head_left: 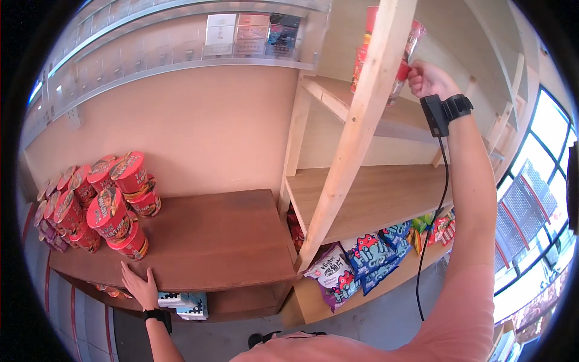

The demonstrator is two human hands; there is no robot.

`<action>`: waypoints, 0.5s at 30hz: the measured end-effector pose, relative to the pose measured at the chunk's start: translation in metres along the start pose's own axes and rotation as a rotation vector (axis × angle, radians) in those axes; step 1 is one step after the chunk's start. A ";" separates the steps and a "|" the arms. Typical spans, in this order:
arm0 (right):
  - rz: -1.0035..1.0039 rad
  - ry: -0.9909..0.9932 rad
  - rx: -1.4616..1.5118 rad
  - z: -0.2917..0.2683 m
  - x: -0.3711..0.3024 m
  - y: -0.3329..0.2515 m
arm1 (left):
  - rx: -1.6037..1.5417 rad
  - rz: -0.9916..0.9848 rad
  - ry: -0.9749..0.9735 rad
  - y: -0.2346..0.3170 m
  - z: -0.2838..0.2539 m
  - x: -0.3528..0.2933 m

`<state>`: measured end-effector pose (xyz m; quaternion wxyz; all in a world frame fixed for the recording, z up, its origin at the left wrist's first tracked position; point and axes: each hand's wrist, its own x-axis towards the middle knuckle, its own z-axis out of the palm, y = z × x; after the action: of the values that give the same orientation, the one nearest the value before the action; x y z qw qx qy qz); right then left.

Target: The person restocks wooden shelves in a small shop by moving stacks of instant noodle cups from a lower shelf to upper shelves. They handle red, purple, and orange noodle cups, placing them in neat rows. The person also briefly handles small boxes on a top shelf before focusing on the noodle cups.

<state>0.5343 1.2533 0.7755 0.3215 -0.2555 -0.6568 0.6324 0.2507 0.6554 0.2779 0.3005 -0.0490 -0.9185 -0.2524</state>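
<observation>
My left hand [140, 287] rests with fingers stretched out on the front edge of a brown wooden cabinet [223, 247], holding nothing. Just beyond its fingertips stand stacked red instant noodle cups [108, 214], two high in places. My right hand [429, 80] is raised to the upper board of a pale wooden shelf unit [353, 142]. Its fingers are closed at the edge of a red package [402, 70], partly hidden by the wooden post, so its kind is unclear. More red packages [359, 66] show on the other side of the post.
Blue and white snack bags [368, 253] lie on the lowest shelf, with green and red packets [440, 229] farther right. A clear rack [181, 63] with small boxes [252, 30] hangs on the wall. Boxes [187, 304] sit under the cabinet top. A black cable [424, 253] hangs from my right wrist.
</observation>
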 end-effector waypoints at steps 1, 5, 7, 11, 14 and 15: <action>-0.008 -0.004 0.010 -0.003 -0.006 -0.001 | 0.005 0.013 0.006 -0.001 0.002 0.000; 0.034 -0.094 0.071 -0.033 -0.021 -0.003 | 0.014 -0.001 -0.034 0.007 0.003 0.000; 0.020 -0.065 0.117 -0.032 -0.037 -0.002 | 0.007 0.008 -0.010 0.002 0.002 0.000; 0.004 -0.104 0.154 -0.033 -0.058 -0.005 | -0.043 0.019 0.027 -0.006 -0.002 0.002; -0.015 -0.235 0.189 -0.065 -0.039 0.006 | -0.279 -0.110 -0.177 0.034 -0.031 0.019; -0.054 -0.239 0.136 -0.068 -0.032 0.006 | -0.252 -0.051 -0.054 0.024 -0.029 0.021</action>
<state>0.6059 1.2756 0.7654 0.2744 -0.1381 -0.6529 0.6924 0.2549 0.6602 0.3201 0.2607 -0.0697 -0.8882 -0.3719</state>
